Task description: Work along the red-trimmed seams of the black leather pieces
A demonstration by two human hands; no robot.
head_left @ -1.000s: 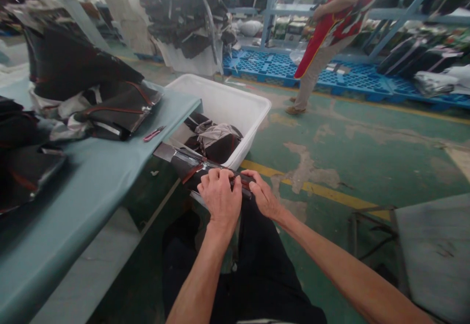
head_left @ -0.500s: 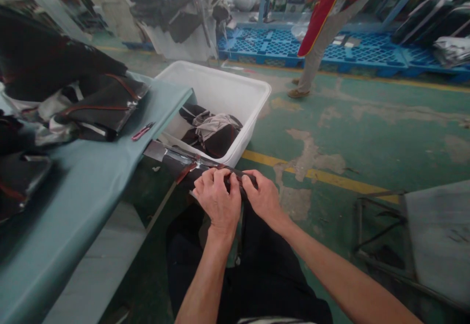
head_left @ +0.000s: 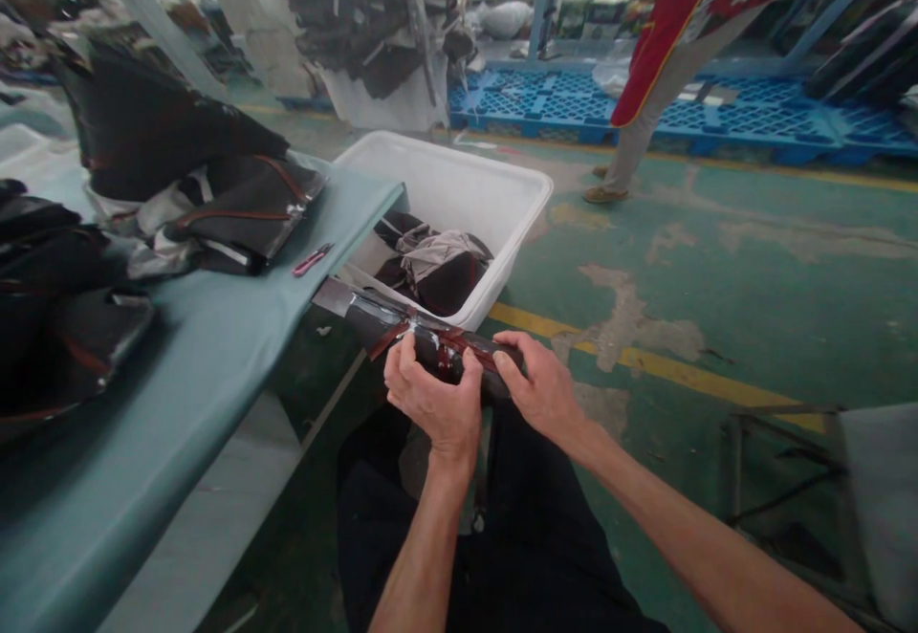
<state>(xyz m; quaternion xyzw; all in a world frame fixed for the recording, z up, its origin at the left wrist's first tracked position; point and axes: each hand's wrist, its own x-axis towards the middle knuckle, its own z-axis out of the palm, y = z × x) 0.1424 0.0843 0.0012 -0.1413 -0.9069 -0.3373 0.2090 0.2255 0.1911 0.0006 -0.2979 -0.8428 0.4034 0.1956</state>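
Head view: at the centre of the frame, one long black piece [head_left: 373, 320] with reddish-brown trim lies between the two hands. Half a second earlier the left hand [head_left: 437, 403] sat bunched over the trim, its thumb close to the right thumb; now the thumbs are farther apart and more trim shows. The left fingers are half open, thumb and forefinger spread with both tips on the piece; whether they grip it I cannot tell. The right hand [head_left: 545, 384] pinches the right end, fingers nearly closed, thumb on top. Everything sits slightly further right in the frame than before.

Any lettering is too blurred to read. At left, the green worktop [head_left: 229, 346] carries two black heaps, one large [head_left: 172, 136] at upper left and one [head_left: 64, 317] at the left edge, plus one pair of pink-handled snips [head_left: 312, 260]. Behind the piece stands one white bin [head_left: 459, 179] with a black-and-grey bundle [head_left: 451, 274] inside. One person in a red apron [head_left: 656, 64] stands at upper right, near blue pallets [head_left: 537, 102].
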